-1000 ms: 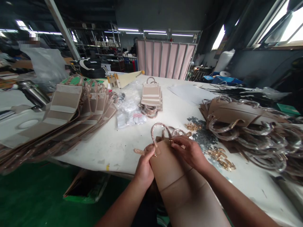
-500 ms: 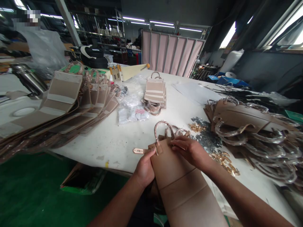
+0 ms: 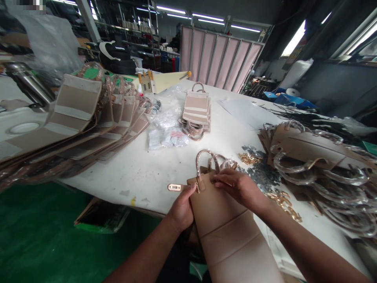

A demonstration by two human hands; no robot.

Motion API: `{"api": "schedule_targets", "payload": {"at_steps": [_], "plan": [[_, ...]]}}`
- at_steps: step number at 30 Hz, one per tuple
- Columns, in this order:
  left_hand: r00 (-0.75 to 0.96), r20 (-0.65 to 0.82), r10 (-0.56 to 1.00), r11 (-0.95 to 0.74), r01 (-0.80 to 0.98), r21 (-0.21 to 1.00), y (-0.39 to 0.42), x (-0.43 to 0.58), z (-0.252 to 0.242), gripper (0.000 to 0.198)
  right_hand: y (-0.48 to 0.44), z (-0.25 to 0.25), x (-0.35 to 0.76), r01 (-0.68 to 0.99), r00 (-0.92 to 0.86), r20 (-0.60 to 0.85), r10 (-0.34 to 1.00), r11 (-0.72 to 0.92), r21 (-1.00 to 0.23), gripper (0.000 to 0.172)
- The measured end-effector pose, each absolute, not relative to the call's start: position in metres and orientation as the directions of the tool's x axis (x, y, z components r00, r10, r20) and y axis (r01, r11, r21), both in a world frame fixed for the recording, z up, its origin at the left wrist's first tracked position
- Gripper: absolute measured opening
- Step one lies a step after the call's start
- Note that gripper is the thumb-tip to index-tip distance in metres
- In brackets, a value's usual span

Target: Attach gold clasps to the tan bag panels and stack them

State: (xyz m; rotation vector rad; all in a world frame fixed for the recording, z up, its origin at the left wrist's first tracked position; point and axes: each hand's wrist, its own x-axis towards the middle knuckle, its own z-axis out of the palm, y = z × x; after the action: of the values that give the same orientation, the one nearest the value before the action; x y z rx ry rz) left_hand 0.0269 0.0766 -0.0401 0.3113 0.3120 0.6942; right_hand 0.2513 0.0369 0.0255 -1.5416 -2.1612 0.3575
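Note:
A tan bag body [image 3: 226, 232] slants up from my lap to the table edge, its plastic-wrapped handle [image 3: 203, 157] standing at the top. My left hand [image 3: 183, 208] is closed on its upper left edge, the thumb beside a small gold fitting [image 3: 198, 188] at the handle's base. Out past that thumb, to the left, sticks a short strap with a gold slotted plate [image 3: 174, 187]. My right hand [image 3: 235, 186] pinches at the upper right of the bag body, close by the other end of the handle. What lies between those fingertips is hidden.
Stacked tan bag pieces with wrapped handles lie at the right [image 3: 312, 153] and left [image 3: 78, 102]. Another small stack [image 3: 196, 106] sits mid-table near plastic bags [image 3: 165, 135]. Gold fittings [image 3: 284, 206] and dark metal pieces [image 3: 262, 175] are scattered right of my hands. A steel flask [image 3: 31, 84] leans far left.
The view has shifted slightly. Both hands keep nearly the same hold on the bag body. A gold-tipped piece showing above my right hand earlier is now mostly out of sight.

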Motion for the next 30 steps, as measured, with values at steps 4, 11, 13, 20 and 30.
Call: {"api": "schedule_targets", "payload": {"at_steps": [4, 11, 13, 20, 30], "plan": [[0.749, -0.176, 0.639, 0.748, -0.552, 0.369, 0.078, 0.027, -0.041, 0.041, 0.043, 0.028, 0.25, 0.839, -0.314, 0.166, 0.935, 0.355, -0.411, 0.021], [0.73, -0.21, 0.65, 0.747, -0.563, 0.354, 0.079, 0.029, -0.035, 0.045, 0.058, 0.035, 0.258, 0.801, -0.464, 0.114, 0.878, 0.471, -0.369, 0.027], [0.733, -0.217, 0.645, 0.752, -0.558, 0.35, 0.079, 0.029, -0.033, 0.047, 0.06, 0.037, 0.257, 0.805, -0.475, 0.115, 0.872, 0.484, -0.344, 0.028], [0.733, -0.226, 0.641, 0.754, -0.548, 0.363, 0.08, 0.03, -0.033, 0.048, 0.061, 0.035, 0.257, 0.825, -0.482, 0.108, 0.869, 0.492, -0.278, 0.026], [0.712, -0.234, 0.662, 0.733, -0.551, 0.399, 0.081, 0.029, -0.034, 0.044, 0.056, 0.034, 0.25, 0.844, -0.484, 0.106, 0.869, 0.495, -0.207, 0.022]]}}
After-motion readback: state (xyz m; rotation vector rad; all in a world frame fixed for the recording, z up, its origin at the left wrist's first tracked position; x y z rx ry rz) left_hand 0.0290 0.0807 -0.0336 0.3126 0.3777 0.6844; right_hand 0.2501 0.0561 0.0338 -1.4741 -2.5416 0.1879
